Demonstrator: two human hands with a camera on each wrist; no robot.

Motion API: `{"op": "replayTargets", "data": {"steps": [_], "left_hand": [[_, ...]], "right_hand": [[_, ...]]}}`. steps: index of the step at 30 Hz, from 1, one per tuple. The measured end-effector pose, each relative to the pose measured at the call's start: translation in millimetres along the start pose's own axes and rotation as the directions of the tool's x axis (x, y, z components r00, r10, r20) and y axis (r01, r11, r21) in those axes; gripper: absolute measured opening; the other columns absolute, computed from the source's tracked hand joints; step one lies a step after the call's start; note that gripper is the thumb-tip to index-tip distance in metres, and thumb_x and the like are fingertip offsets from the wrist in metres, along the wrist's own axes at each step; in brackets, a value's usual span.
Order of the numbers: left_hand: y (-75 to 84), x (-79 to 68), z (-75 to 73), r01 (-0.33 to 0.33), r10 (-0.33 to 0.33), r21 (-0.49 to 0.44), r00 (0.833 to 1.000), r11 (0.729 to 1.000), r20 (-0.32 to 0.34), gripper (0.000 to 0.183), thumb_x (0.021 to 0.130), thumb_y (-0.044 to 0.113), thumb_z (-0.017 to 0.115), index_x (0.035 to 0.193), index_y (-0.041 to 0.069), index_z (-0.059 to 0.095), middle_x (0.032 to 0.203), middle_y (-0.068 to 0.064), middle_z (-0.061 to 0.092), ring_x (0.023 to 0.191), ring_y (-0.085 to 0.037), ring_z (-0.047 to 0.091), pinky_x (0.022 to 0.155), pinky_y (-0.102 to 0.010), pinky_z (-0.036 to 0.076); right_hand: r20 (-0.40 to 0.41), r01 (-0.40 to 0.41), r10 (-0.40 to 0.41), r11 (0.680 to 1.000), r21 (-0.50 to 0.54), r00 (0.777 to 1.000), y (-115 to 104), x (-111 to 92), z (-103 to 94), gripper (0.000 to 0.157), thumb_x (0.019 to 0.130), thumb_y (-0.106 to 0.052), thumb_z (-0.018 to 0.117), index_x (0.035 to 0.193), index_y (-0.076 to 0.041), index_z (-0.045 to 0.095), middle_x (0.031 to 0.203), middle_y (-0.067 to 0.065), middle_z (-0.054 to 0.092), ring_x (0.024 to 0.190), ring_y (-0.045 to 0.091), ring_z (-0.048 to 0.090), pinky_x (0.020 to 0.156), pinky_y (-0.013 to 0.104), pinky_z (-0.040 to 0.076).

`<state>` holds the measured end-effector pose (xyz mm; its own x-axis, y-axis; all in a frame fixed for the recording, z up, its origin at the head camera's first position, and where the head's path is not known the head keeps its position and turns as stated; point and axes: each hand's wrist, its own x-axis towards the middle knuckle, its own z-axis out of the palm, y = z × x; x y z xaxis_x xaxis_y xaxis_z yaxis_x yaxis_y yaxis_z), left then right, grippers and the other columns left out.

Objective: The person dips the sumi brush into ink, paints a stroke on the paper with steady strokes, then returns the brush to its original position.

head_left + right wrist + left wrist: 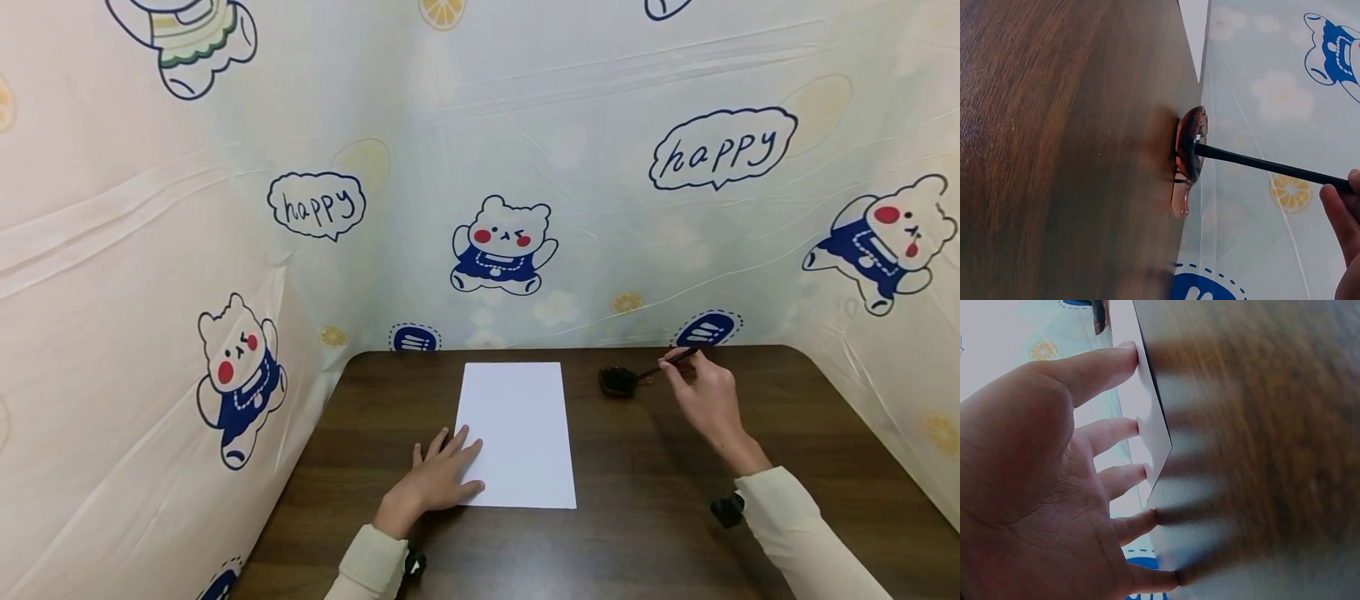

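White paper (521, 433) lies on the brown table. My left hand (435, 483) rests with fingers spread at the sheet's lower left. In the left wrist view the thumb and nearest fingertips press on the paper (1141, 394), while the other two touch bare wood. To the right of the sheet, my right hand (708, 400) pinches a slim black brush (1260, 164) by its handle. The brush slants down into a small, glossy, dark reddish-brown dish (617, 383), where its tip is hidden.
The wooden table (630, 542) has rounded far corners. A pale curtain (405, 250) with cartoon bears surrounds it on the left, back and right. The dish sits near the table's back edge, apart from the paper. Dark devices are strapped at both wrists.
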<state>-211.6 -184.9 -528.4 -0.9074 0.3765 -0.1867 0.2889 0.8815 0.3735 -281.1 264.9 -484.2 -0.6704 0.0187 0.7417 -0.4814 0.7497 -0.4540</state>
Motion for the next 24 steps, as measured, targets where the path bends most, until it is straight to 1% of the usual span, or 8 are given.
{"op": "replayTargets", "data": {"steps": [5, 10, 17, 24], "left_hand": [[-0.7, 0.6, -0.2, -0.001, 0.001, 0.002, 1.0, 1.0, -0.004, 0.075, 0.1, 0.049, 0.069, 0.164, 0.02, 0.044, 0.178, -0.013, 0.024, 0.163, -0.05, 0.016, 0.118, -0.087, 0.009], [-0.7, -0.3, -0.1, -0.002, 0.002, -0.001, 1.0, 1.0, -0.001, 0.075, 0.1, 0.048, 0.069, 0.164, 0.02, 0.044, 0.178, -0.013, 0.023, 0.163, -0.049, 0.016, 0.118, -0.087, 0.009], [-1.0, 0.0, -0.4, -0.005, 0.005, -0.003, 1.0, 1.0, -0.006, 0.075, 0.1, 0.048, 0.069, 0.164, 0.019, 0.044, 0.178, -0.013, 0.023, 0.163, -0.05, 0.016, 0.117, -0.087, 0.009], [-2.5, 0.6, 0.6, -0.007, 0.007, 0.0, 1.0, 1.0, -0.009, 0.075, 0.1, 0.048, 0.069, 0.164, 0.019, 0.045, 0.178, -0.014, 0.024, 0.162, -0.05, 0.017, 0.117, -0.088, 0.009]], "right_hand": [[0.013, 0.012, -0.012, 1.0, -0.019, 1.0, 0.6, 0.7, -0.5, 0.011, 0.095, -0.003, 0.078, 0.104, -0.001, 0.073, 0.091, 0.011, 0.078, 0.075, 0.028, 0.074, 0.074, -0.003, 0.038], [0.022, 0.017, -0.016, 1.0, -0.017, 1.0, -1.0, 1.0, -1.4, 0.011, 0.095, -0.003, 0.078, 0.105, -0.001, 0.073, 0.091, 0.012, 0.078, 0.075, 0.029, 0.073, 0.072, -0.002, 0.039], [-0.011, 0.032, -0.032, 0.999, 0.001, 0.999, -9.2, 5.5, -6.0, 0.011, 0.096, -0.002, 0.078, 0.106, -0.001, 0.074, 0.096, 0.013, 0.079, 0.075, 0.028, 0.073, 0.073, 0.001, 0.04], [-0.028, 0.021, -0.021, 1.0, 0.004, 0.999, -16.3, 7.4, -12.5, 0.01, 0.096, -0.003, 0.077, 0.106, -0.002, 0.076, 0.097, 0.012, 0.079, 0.078, 0.03, 0.074, 0.072, 0.001, 0.041]]}}
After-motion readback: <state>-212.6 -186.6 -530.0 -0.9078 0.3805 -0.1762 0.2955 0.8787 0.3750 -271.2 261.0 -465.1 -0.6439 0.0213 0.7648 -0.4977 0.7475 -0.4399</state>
